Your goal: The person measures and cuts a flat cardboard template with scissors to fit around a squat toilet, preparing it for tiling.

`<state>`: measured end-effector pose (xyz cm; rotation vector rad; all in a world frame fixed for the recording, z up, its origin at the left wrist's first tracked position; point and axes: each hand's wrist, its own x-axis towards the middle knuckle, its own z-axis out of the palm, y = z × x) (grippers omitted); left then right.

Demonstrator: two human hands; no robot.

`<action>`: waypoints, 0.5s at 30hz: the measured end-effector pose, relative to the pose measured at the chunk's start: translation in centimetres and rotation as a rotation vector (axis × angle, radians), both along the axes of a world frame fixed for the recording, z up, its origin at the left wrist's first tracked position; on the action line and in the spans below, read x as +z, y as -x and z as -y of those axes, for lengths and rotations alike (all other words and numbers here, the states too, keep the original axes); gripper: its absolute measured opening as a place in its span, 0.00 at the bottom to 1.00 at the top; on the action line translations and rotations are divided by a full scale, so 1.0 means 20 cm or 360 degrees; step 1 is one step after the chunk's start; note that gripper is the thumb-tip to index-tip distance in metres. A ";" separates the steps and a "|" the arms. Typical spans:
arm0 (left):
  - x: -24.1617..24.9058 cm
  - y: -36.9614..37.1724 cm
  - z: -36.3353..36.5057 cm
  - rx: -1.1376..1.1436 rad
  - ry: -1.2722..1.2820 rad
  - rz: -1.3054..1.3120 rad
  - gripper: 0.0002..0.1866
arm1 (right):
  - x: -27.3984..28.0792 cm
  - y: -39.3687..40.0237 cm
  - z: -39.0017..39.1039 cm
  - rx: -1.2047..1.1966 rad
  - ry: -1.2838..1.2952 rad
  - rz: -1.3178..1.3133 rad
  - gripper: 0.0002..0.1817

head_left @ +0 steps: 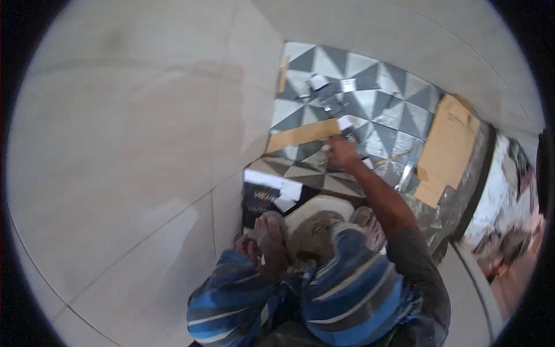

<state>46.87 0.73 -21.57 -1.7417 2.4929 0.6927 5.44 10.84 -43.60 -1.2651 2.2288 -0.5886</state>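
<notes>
My right hand [342, 152] reaches forward over the patterned floor tiles [376, 136], its fingers curled together. Its fingertips are right at the near edge of a tan cardboard strip [303, 135], close to the strip's right end. A small pale spot shows at the fingers, and I cannot tell what they hold. Just right of the hand lies a dark printed piece of packaging [351, 136]. My left hand [247, 247] shows only in part, low beside my left foot and knee, with most of its fingers hidden.
A basin of grey-brown mix [317, 231] stands between my feet. Black-and-white packaging [263, 196] lies left of it. Large cardboard [448, 144] and a metal-bladed tool [406, 175] lie to the right. Card scraps [329, 103] are farther forward. A pale wall [144, 133] rises at left.
</notes>
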 end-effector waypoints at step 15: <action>-0.16 -0.39 -0.25 0.0426 -0.0199 0.0263 0.21 | 0.49 -0.08 -0.17 -0.0609 0.0122 0.0727 0.12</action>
